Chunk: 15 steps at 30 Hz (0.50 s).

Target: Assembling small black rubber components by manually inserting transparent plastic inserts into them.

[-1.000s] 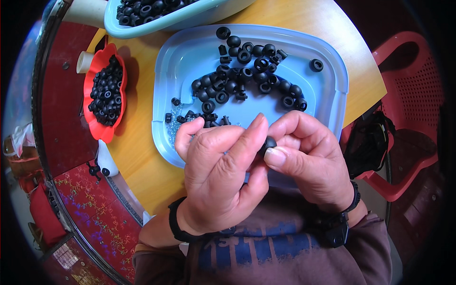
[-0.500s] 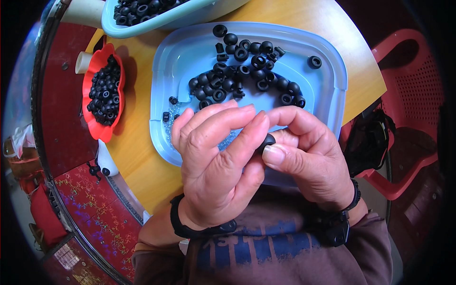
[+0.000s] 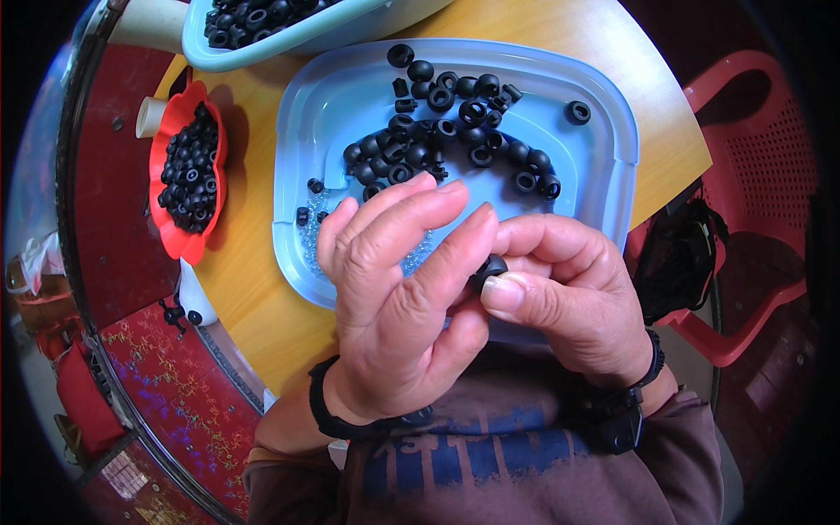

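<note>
Red scalloped dish (image 3: 179, 242) at far left, heaped with small black pieces (image 3: 190, 175), near the edge of the yellow desk (image 3: 254, 328); a bump from a passing sleeve could send it over, spilling the lot to the floor. Next, at the top, a teal basin (image 3: 350, 37) of similar dark pieces, partly out of frame; its contents rise close to the visible rim, so a jolt might shed a few. Blue tray (image 3: 619, 131) in the middle, clear beads (image 3: 312, 241) in its left part: light and loose, they could scatter or mix with the black parts if knuckles brush them. Left hand (image 3: 394, 297) above the tray's near side, fingers half spread and gently curved, thumb and forefinger close to the work; whether they grip anything is hidden. Rounded black part (image 3: 492, 265) between the two hands, pinched by the right hand (image 3: 569, 293), thumb against forefinger, other fingers curled. Likely trouble: smooth curved surface, small contact area, so pressing off-centre could squirt it out toward the lap or tray. Its far face is covered, so a crooked fit might go unnoticed. Lone black ring (image 3: 577, 112) at the tray's upper right, apart from the cluster, easily overlooked.
</note>
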Each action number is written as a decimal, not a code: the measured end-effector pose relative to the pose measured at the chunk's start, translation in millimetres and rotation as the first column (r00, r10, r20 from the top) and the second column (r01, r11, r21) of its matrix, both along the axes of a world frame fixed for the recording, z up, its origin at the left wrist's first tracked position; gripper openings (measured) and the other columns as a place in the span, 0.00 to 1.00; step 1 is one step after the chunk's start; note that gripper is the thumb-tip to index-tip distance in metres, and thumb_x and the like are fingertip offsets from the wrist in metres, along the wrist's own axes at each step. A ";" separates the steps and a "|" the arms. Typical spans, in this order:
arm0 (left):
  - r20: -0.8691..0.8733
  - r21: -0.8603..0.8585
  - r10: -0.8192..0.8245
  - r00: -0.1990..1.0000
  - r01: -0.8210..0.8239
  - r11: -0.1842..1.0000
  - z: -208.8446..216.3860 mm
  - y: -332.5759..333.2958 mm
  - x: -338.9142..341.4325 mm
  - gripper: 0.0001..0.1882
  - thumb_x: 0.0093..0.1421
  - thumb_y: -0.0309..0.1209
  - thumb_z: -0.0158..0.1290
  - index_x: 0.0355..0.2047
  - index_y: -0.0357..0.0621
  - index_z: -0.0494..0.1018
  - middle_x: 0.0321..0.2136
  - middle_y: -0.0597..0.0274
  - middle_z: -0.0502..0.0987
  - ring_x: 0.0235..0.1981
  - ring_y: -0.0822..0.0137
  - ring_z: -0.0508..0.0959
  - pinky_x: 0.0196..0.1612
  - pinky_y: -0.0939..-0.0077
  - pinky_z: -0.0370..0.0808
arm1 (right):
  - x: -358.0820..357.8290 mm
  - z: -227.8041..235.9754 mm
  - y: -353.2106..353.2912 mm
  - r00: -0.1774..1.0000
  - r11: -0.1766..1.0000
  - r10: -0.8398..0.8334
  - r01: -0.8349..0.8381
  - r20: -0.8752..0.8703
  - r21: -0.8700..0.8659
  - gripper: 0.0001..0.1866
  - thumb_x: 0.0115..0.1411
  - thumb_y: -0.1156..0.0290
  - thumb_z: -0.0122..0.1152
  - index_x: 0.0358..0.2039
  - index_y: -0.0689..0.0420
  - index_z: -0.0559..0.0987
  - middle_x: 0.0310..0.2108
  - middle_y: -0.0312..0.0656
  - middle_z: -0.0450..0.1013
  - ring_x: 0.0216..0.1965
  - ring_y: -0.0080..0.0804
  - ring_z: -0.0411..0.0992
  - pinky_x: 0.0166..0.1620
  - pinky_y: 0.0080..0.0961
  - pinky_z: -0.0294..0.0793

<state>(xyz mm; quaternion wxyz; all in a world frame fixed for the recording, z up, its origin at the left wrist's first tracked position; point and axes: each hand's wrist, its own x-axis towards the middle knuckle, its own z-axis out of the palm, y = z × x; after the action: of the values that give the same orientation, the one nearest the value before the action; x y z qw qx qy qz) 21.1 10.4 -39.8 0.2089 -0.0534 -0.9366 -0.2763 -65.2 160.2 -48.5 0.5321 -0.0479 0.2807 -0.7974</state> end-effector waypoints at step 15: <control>0.158 -0.449 -0.015 0.987 0.086 0.889 33.9 -13.9 -20.5 0.16 0.39 0.38 0.55 0.17 0.45 0.60 0.16 0.61 0.59 0.17 0.60 0.62 0.25 0.68 0.59 | 3.4 3.9 -3.1 0.998 0.995 -0.061 0.058 0.030 0.085 0.15 0.55 0.80 0.56 0.44 0.65 0.71 0.37 0.46 0.74 0.39 0.30 0.74 0.44 0.23 0.73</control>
<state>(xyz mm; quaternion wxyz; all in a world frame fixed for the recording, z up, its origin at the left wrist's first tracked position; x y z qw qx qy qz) 0.5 -3.5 -5.9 0.1121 -0.1041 -0.9865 -0.0582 -61.8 157.1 -44.6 0.5142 -0.0040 0.3066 -0.8010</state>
